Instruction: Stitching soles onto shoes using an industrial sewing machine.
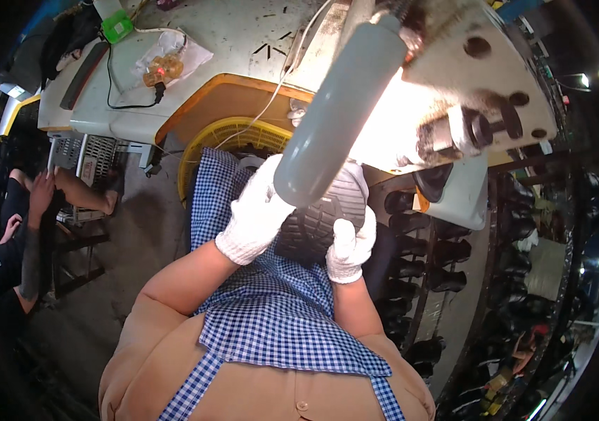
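Below a grey cylinder (341, 105), a dark shoe (320, 217) was positioned sole-up over the checked apron (271, 316). The right hand (352, 245) pinched its edge between thumb and fingers; the left hand (252, 214) met the opposite side, fingertips hidden, their closure indeterminable. A slip seemed possible, should the gloves (243, 231) have lost purchase on the tread (303, 235); a careless lift risked striking the cylinder. Textures: fuzzy white knit, grooved rubber-like sole, smooth rounded cylinder end, blue-and-white cloth.
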The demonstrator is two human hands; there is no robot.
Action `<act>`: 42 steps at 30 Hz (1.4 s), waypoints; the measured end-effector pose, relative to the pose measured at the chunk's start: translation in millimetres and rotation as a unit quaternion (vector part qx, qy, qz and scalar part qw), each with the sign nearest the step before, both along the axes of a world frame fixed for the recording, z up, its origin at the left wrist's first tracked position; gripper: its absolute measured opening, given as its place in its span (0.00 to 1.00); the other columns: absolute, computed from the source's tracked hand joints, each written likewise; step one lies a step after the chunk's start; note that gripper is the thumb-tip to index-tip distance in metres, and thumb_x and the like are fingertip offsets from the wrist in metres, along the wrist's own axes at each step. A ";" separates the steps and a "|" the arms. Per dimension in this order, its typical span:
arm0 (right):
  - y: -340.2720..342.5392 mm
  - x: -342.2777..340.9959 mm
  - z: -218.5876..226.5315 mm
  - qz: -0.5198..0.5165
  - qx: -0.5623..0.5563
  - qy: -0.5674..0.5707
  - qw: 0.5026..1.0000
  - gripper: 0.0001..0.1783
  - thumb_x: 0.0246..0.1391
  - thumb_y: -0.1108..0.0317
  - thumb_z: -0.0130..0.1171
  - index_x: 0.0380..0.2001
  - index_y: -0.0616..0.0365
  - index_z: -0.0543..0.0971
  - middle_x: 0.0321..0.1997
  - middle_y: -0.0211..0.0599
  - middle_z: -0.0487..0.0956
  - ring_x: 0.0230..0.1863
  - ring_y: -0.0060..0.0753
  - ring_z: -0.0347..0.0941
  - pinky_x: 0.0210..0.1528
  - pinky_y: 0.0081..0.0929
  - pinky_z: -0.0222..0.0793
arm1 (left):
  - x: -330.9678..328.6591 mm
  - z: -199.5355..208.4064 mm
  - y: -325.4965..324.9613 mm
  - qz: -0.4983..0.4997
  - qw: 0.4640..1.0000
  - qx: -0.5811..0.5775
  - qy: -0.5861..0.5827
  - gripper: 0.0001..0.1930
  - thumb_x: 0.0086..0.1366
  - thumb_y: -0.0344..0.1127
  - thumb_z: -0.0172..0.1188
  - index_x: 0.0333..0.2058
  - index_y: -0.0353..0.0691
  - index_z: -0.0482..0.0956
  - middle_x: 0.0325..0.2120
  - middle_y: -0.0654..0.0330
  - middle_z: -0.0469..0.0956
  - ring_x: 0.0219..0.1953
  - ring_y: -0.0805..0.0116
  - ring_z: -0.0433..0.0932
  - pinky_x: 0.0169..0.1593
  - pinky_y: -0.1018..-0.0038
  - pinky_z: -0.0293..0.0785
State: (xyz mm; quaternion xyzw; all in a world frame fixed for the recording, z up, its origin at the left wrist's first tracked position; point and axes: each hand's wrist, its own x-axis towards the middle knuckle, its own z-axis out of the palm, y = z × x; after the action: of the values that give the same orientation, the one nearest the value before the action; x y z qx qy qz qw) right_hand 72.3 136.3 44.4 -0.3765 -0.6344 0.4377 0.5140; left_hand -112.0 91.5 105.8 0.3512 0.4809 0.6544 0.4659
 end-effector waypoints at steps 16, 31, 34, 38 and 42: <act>90.3 -23.2 124.4 0.277 0.269 -0.321 0.865 0.31 0.51 0.66 0.71 0.57 0.63 0.74 0.52 0.42 0.81 0.51 0.39 0.79 0.55 0.37 0.75 | -65.3 45.8 15.6 -0.087 0.952 0.037 0.291 0.20 0.63 0.35 0.67 0.52 0.37 0.78 0.46 0.56 0.82 0.49 0.68 0.80 0.58 0.69 0.74; 74.3 67.5 -10.0 0.187 -0.218 0.392 0.874 0.34 0.69 0.46 0.47 0.70 0.53 0.60 0.66 0.38 0.67 0.69 0.40 0.61 0.71 0.50 0.58 | -15.4 -7.8 -5.2 0.055 0.975 0.036 -0.212 0.19 0.68 0.33 0.57 0.56 0.32 0.74 0.50 0.54 0.79 0.52 0.63 0.79 0.58 0.66 0.75; 60.1 60.3 -8.6 0.217 -0.229 0.406 0.858 0.37 0.68 0.41 0.46 0.72 0.47 0.58 0.76 0.39 0.58 0.77 0.45 0.52 0.76 0.57 0.49 | -17.5 -19.0 -13.6 0.087 0.966 0.025 -0.242 0.20 0.70 0.34 0.55 0.58 0.32 0.73 0.53 0.51 0.77 0.56 0.59 0.77 0.61 0.63 0.74; 35.0 23.2 1.0 0.220 -0.069 0.182 0.956 0.36 0.68 0.41 0.44 0.73 0.45 0.59 0.77 0.46 0.56 0.77 0.53 0.50 0.74 0.64 0.49 | -42.6 -32.8 -11.9 0.097 0.948 0.034 -0.301 0.19 0.73 0.38 0.52 0.59 0.34 0.72 0.54 0.53 0.77 0.55 0.60 0.78 0.61 0.64 0.75; 13.7 -20.8 3.3 0.178 -0.010 0.021 0.984 0.34 0.69 0.50 0.45 0.74 0.45 0.58 0.76 0.48 0.57 0.75 0.52 0.54 0.72 0.64 0.55 | -80.0 -46.6 -11.3 0.082 0.968 0.044 -0.232 0.20 0.74 0.42 0.54 0.57 0.36 0.73 0.52 0.56 0.79 0.53 0.62 0.79 0.59 0.63 0.75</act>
State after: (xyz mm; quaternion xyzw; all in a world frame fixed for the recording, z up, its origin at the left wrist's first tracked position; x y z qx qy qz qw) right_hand 51.6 150.0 47.7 -0.2537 -0.6756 0.5364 0.4375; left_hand -191.9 80.2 59.3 0.1693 0.3570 0.7745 0.4940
